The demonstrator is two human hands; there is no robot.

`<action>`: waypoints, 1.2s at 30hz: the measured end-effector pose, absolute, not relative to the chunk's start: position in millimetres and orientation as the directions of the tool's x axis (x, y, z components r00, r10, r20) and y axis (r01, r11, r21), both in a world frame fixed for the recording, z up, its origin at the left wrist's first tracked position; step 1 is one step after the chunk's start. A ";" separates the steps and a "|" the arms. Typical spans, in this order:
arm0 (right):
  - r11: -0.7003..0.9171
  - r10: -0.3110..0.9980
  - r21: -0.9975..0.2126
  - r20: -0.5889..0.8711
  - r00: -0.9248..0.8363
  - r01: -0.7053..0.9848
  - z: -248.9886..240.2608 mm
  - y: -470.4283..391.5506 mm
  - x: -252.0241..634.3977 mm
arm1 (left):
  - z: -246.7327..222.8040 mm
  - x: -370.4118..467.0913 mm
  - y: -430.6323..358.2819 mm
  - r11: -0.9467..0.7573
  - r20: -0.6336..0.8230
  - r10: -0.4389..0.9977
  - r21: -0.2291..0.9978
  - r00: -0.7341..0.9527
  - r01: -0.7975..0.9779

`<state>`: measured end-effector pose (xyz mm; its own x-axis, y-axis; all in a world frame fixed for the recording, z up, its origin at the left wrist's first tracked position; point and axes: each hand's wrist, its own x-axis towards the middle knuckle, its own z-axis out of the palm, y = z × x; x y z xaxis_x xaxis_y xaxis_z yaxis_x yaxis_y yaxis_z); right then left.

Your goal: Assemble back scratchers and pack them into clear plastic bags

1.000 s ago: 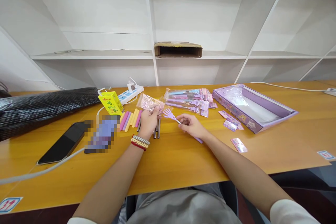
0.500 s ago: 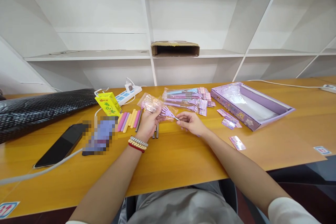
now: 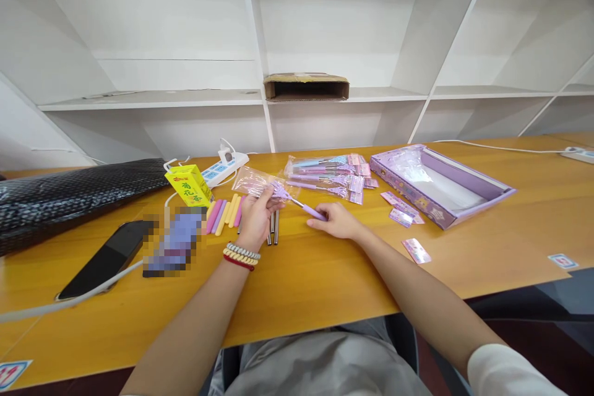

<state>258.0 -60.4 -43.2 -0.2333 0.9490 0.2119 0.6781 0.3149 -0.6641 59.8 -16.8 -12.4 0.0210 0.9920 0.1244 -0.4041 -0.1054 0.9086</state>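
A purple back scratcher (image 3: 303, 205) with a hand-shaped head, a thin metal rod and a purple handle lies between my two hands. My right hand (image 3: 338, 220) is closed round the handle end. My left hand (image 3: 257, 216) is closed on a clear plastic bag (image 3: 250, 182), its thumb against the scratcher's head. Whether the head is inside the bag or over it I cannot tell. Beneath and beside my left hand lie several metal rods (image 3: 276, 228). Pink, purple and yellow tubes (image 3: 223, 215) form a row to its left.
Bagged back scratchers (image 3: 325, 173) lie behind my hands. At right are a purple open box (image 3: 445, 216) and small printed cards (image 3: 416, 250). A yellow drink carton (image 3: 192, 185), power strip (image 3: 227, 167), dark phone (image 3: 104, 260) and black wrapped roll (image 3: 83, 198) sit left. A cardboard box (image 3: 306, 77) is on the shelf.
The right hand's grip has gone from the metal rod to the purple handle, and more of the rod shows. The bag and scratcher head have shifted slightly left.
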 end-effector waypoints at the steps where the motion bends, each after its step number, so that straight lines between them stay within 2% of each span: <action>1: 0.321 0.947 -0.649 0.206 -0.247 0.690 -43.4 -59.9 259.1 | -12.1 58.0 -15.0 -0.112 0.124 0.992 0.908 0.002 -0.405; 6: 0.358 0.934 -0.625 0.255 -0.252 0.693 -44.4 -57.0 262.0 | -11.8 51.4 -9.9 -0.179 0.163 0.984 0.921 -0.073 -0.347; 12: 0.414 0.910 -0.674 0.299 -0.286 0.612 -45.9 -61.4 253.4 | -14.6 57.9 -18.2 -0.268 0.273 0.962 0.947 0.004 -0.179; 18: 0.257 0.958 -0.886 0.180 -0.223 0.386 -56.6 -61.7 241.6 | -12.5 67.1 -33.6 -0.336 0.319 0.912 0.942 0.258 0.021; 21: 0.209 0.971 -0.918 0.154 -0.183 0.338 -59.5 -58.6 244.4 | -15.5 68.1 -35.3 -0.359 0.305 0.869 0.930 0.390 0.073; 24: 0.226 0.949 -0.941 0.154 -0.275 0.252 -55.0 -58.3 251.1 | -19.0 67.2 -35.6 -0.381 0.279 0.837 0.915 0.471 0.135; 26: 0.256 0.914 -0.944 0.167 -0.371 0.207 -48.7 -60.4 254.7 | -18.6 65.9 -36.5 -0.431 0.299 0.830 0.880 0.472 0.201; 28: 0.307 0.890 -0.922 0.190 -0.415 0.236 -42.6 -63.4 255.9 | -15.3 64.4 -38.1 -0.491 0.341 0.819 0.833 0.461 0.255; 32: 0.405 0.866 -0.847 0.234 -0.442 0.345 -37.7 -67.7 253.3 | -5.2 62.1 -42.6 -0.544 0.373 0.795 0.787 0.479 0.291; 36: 0.441 0.861 -0.838 0.296 -0.413 0.320 -38.9 -68.4 252.2 | -0.8 61.9 -45.2 -0.542 0.347 0.791 0.780 0.504 0.313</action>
<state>252.2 -68.4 -38.9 -0.4130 0.8614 0.2956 0.3200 0.4412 -0.8384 61.9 -45.2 -0.8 0.5043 0.7909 0.3467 0.3134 -0.5418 0.7799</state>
